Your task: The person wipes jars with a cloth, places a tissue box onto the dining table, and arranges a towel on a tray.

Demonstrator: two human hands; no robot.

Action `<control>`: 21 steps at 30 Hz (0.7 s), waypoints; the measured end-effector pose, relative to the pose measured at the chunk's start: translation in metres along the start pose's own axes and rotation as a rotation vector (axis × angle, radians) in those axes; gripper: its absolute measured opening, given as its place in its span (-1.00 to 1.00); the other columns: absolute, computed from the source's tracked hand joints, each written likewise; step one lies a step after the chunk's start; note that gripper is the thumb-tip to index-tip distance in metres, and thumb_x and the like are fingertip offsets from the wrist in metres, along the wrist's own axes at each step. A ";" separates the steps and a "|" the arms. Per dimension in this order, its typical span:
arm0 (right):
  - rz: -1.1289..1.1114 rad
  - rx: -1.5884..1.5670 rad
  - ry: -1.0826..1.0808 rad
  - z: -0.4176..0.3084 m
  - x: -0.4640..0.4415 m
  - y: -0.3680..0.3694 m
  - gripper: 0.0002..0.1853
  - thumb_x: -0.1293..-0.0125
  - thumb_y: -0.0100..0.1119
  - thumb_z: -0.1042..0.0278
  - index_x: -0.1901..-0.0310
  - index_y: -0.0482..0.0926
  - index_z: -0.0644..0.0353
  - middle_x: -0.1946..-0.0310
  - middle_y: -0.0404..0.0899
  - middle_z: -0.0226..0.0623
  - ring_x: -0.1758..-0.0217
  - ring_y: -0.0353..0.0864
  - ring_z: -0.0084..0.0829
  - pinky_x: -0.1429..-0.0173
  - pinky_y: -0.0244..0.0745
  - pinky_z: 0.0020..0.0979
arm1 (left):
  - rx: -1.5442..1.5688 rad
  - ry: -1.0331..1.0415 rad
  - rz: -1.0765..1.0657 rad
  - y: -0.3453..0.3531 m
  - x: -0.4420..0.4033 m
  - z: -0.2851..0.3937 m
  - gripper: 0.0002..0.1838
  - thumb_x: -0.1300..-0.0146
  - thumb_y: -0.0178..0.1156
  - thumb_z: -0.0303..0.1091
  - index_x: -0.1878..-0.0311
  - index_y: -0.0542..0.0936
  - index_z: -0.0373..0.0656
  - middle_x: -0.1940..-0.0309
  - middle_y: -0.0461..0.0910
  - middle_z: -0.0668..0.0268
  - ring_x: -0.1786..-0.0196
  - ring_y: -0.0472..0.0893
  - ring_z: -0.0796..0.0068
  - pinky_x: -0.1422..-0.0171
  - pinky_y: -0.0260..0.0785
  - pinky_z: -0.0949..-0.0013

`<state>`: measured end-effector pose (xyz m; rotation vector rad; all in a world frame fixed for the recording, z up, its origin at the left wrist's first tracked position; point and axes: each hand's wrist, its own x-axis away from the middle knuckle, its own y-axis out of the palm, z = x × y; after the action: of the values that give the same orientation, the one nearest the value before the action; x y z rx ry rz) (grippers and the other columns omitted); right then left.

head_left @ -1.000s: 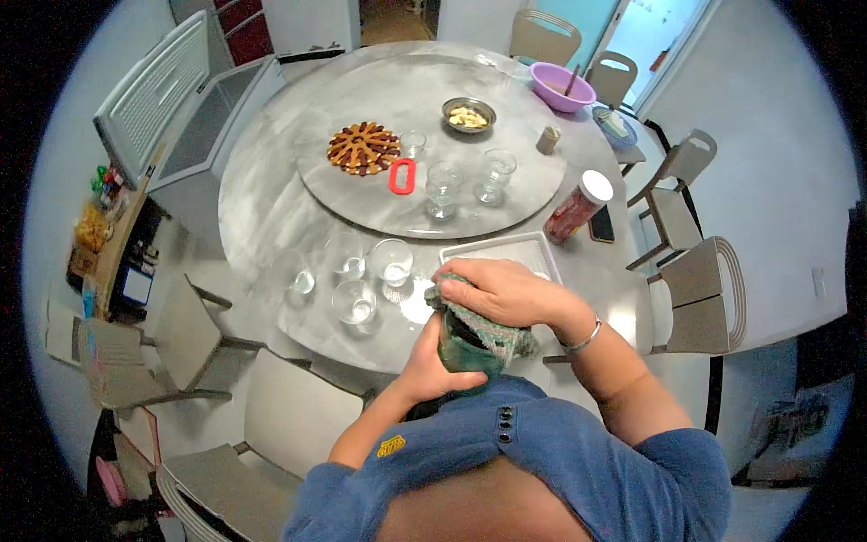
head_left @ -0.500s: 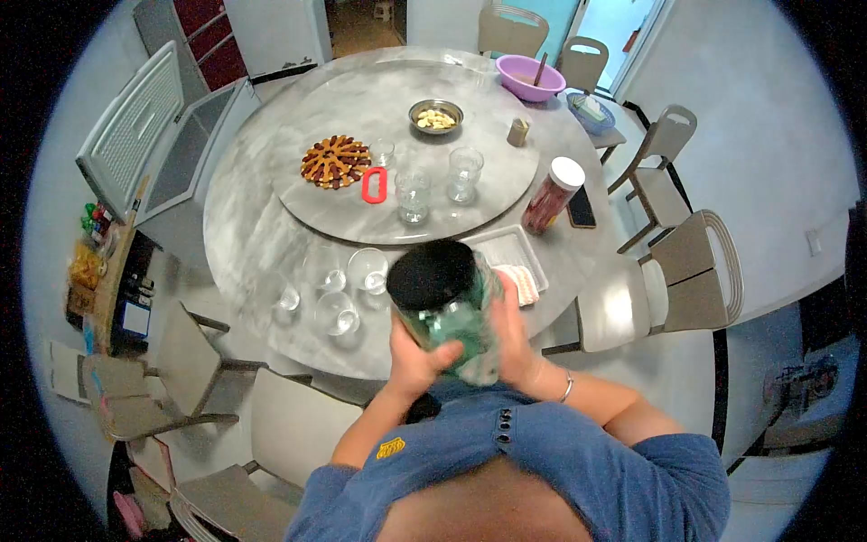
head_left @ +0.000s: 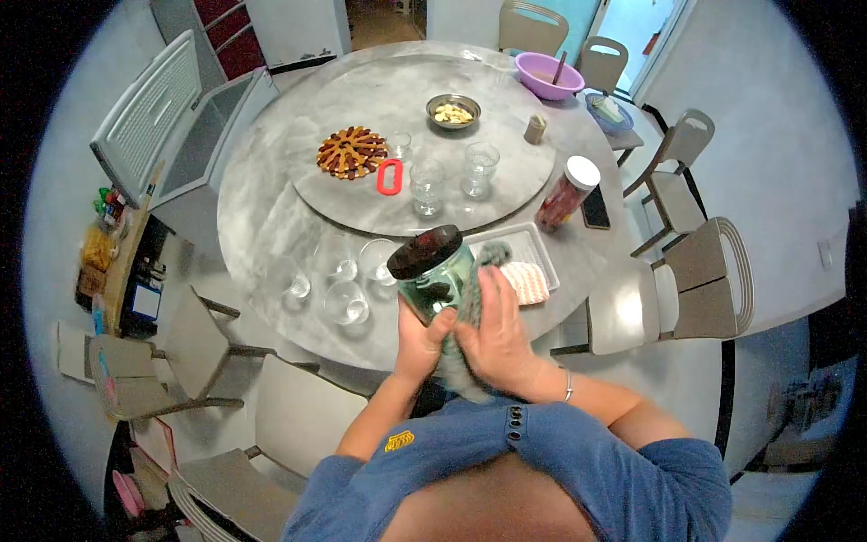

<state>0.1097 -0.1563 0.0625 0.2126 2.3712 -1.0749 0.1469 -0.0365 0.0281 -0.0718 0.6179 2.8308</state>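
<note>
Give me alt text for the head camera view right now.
Two bare hands hold a green glass jar with a dark lid, the right hand pressing a cloth to its side and the left hand gripping it. Beyond is a round marble-patterned table with clear glasses, a purple basin and a red-filled jar.

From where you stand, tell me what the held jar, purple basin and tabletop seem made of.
Held jar: glossy glass or clear plastic; it is see-through and glints. Purple basin: probably smooth plastic, evenly coloured. Tabletop: polished marble or a lookalike, with cloudy grey veining.
</note>
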 end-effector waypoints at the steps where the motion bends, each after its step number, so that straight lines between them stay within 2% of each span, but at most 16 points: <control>1: 0.005 -0.003 0.001 -0.002 0.003 0.000 -0.38 -0.13 0.01 0.24 -0.16 0.07 0.39 -0.06 0.13 0.17 -0.14 0.14 0.06 -0.21 0.04 -0.13 | 0.012 0.001 0.009 0.000 0.001 0.000 -0.12 0.13 0.33 -0.01 -0.14 0.09 -0.29 0.01 0.29 0.25 -0.02 0.33 0.45 -0.14 0.16 0.38; 3: 0.008 -0.013 0.000 -0.001 -0.003 -0.003 -0.39 -0.15 -0.01 0.22 -0.15 0.07 0.38 -0.07 0.15 0.14 -0.14 0.16 0.04 -0.22 0.04 -0.18 | 0.019 0.004 0.023 -0.002 0.004 0.002 -0.10 0.15 0.33 0.03 -0.13 0.10 -0.29 0.02 0.30 0.25 -0.01 0.34 0.45 -0.13 0.16 0.38; 5: -0.110 -0.397 0.241 0.010 -0.024 -0.009 -0.39 -0.18 -0.04 0.18 -0.16 0.07 0.38 -0.07 0.19 0.06 -0.13 0.21 -0.06 -0.22 0.06 -0.28 | 0.049 -0.036 -0.093 -0.006 0.008 0.004 -0.09 0.17 0.33 0.07 -0.13 0.12 -0.29 0.01 0.30 0.23 -0.02 0.33 0.44 -0.14 0.17 0.37; 6: -0.108 -0.399 0.244 0.022 -0.031 -0.007 -0.39 -0.18 -0.04 0.18 -0.16 0.07 0.38 -0.07 0.19 0.06 -0.13 0.21 -0.06 -0.22 0.06 -0.28 | 0.046 -0.040 -0.094 -0.005 0.011 0.006 -0.09 0.17 0.33 0.07 -0.13 0.12 -0.29 0.01 0.30 0.23 -0.02 0.33 0.44 -0.14 0.17 0.37; 7: -0.198 -0.868 0.457 0.041 -0.037 -0.001 -0.40 -0.19 -0.05 0.19 -0.16 0.06 0.37 -0.06 0.22 0.03 -0.12 0.23 -0.10 -0.22 0.07 -0.30 | 0.093 -0.073 -0.130 -0.004 0.013 0.009 -0.09 0.17 0.32 0.08 -0.13 0.13 -0.29 0.00 0.30 0.22 -0.03 0.33 0.44 -0.14 0.17 0.37; 10: -0.225 -1.135 0.553 0.054 -0.027 0.011 -0.39 -0.19 -0.05 0.21 -0.17 0.05 0.39 -0.04 0.24 0.06 -0.13 0.24 -0.11 -0.24 0.06 -0.33 | 0.188 -0.122 -0.201 0.000 0.012 0.014 -0.09 0.17 0.31 0.09 -0.13 0.13 -0.30 -0.02 0.29 0.21 -0.04 0.33 0.43 -0.13 0.17 0.37; 12: -0.124 -0.502 0.311 0.018 -0.012 -0.003 -0.36 -0.17 -0.01 0.18 -0.16 0.03 0.42 -0.06 0.19 0.14 -0.15 0.20 -0.03 -0.24 0.03 -0.27 | 0.079 -0.044 -0.082 0.000 0.006 0.013 -0.09 0.16 0.31 0.09 -0.13 0.12 -0.29 -0.01 0.29 0.21 -0.05 0.32 0.43 -0.14 0.16 0.37; 13: -0.044 -0.091 0.091 0.007 -0.002 0.004 -0.33 -0.15 0.01 0.17 -0.16 0.01 0.44 -0.08 0.12 0.20 -0.16 0.14 0.05 -0.23 0.03 -0.18 | -0.055 0.038 -0.008 -0.002 0.000 0.009 -0.10 0.15 0.31 0.06 -0.13 0.11 -0.28 0.01 0.30 0.23 -0.05 0.32 0.44 -0.14 0.16 0.37; 14: -0.046 -0.035 -0.005 0.003 0.005 0.005 -0.29 -0.14 0.04 0.14 -0.16 0.00 0.45 -0.11 0.05 0.20 -0.17 0.08 0.12 -0.22 0.02 -0.11 | -0.028 0.003 0.029 0.000 0.001 0.012 -0.09 0.15 0.32 0.06 -0.13 0.10 -0.29 0.03 0.30 0.24 -0.04 0.32 0.44 -0.15 0.15 0.37; 16: -0.007 -0.031 -0.031 0.003 0.002 0.002 -0.34 -0.21 -0.04 0.11 -0.17 0.00 0.44 -0.07 0.16 0.14 -0.16 0.17 -0.04 -0.23 0.05 -0.19 | -0.008 0.014 0.031 0.000 0.004 0.010 -0.06 0.20 0.33 0.09 -0.13 0.11 -0.30 0.02 0.31 0.24 -0.04 0.33 0.43 -0.15 0.16 0.37; 17: -0.010 -0.033 -0.029 0.007 -0.003 -0.001 -0.34 -0.21 -0.04 0.11 -0.17 0.00 0.44 -0.07 0.16 0.14 -0.16 0.17 -0.04 -0.23 0.05 -0.19 | -0.008 0.011 0.033 0.000 0.005 0.011 -0.06 0.20 0.33 0.09 -0.13 0.11 -0.30 0.02 0.31 0.24 -0.04 0.33 0.43 -0.15 0.16 0.37; 19: -0.205 -0.856 0.400 0.023 -0.022 -0.007 -0.38 -0.27 -0.13 0.06 -0.18 0.03 0.38 -0.02 0.30 -0.05 -0.12 0.26 -0.27 -0.22 0.08 -0.33 | 0.105 -0.091 -0.126 -0.001 0.010 0.018 0.00 0.26 0.34 0.14 -0.14 0.12 -0.32 -0.01 0.31 0.20 -0.05 0.34 0.42 -0.16 0.16 0.36; 20: -0.262 -1.161 0.547 0.038 -0.026 0.000 -0.44 -0.31 -0.23 0.02 -0.18 0.09 0.29 0.05 0.38 -0.24 -0.05 0.32 -0.42 -0.19 0.12 -0.45 | 0.143 -0.116 -0.161 0.001 0.012 0.019 0.06 0.30 0.35 0.16 -0.17 0.11 -0.34 -0.04 0.31 0.17 -0.07 0.34 0.39 -0.16 0.16 0.35; 21: -0.283 -1.436 0.691 0.042 -0.021 0.001 -0.44 -0.30 -0.22 -0.02 -0.17 0.12 0.26 0.03 0.35 -0.26 -0.05 0.32 -0.43 -0.18 0.14 -0.46 | 0.132 -0.126 -0.192 0.002 0.012 0.021 0.08 0.31 0.34 0.20 -0.18 0.10 -0.34 -0.05 0.29 0.16 -0.09 0.32 0.38 -0.17 0.15 0.34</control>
<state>0.1440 -0.1852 0.0498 -0.3399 3.1701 0.9329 0.1347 -0.0270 0.0469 0.0674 0.7263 2.5809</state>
